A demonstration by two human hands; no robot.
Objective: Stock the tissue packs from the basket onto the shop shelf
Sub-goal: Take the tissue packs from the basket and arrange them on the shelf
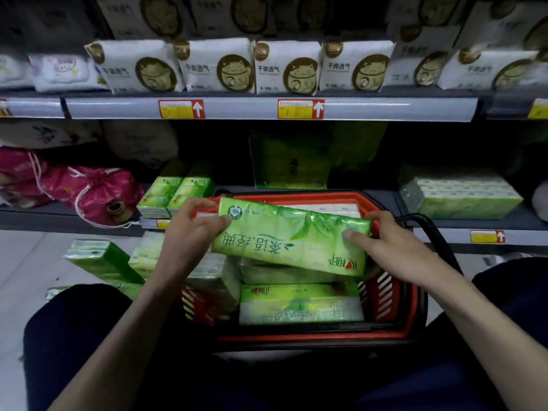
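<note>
- Fingers (203, 206) of the left hand (189, 229): curled over the far edge of the tissue pack (290, 241) at its short end, thumb on the printed face, so a pinch grip.
- Right hand (394, 244): mirrors that at the other end. Thumb flat on the face, fingers wrapped round the far edge.
- The pack is a long green multi-pack held above the basket (311, 336), right end tilted lower, print upside-down to the wearer. Can't tell whether its underside clears the packs below.
- Handling, my read:
  - Light and soft.
  - Film wrap is glossy, so likely slippery.
  - The creases across it suggest sub-packs inside, so it probably hinges along its length and would sag from a one-end hold.
  - Gripping both ends as now is sound. One hand across the middle, squeezing the long edges, should also work.
  - Not fragile, but a hard squeeze would dent the corners.
- The basket is red and sits between the person's knees. More green packs (299, 304) are stacked in it under the held one.
- Left of the basket: loose packs (100, 259) on the floor.
- Behind the basket: lower shelf (474, 223).
  - Two small green packs (175, 197) at rear left.
  - An upright pack (290, 161) straight behind.
  - A pale-green stack (459, 197) at rear right.
  - The dark gap straight behind looks like the slot to fill.
- Far left of the basket: pink bags (98, 194).
- Above it: white packs (216, 66) on the upper shelf.
</note>
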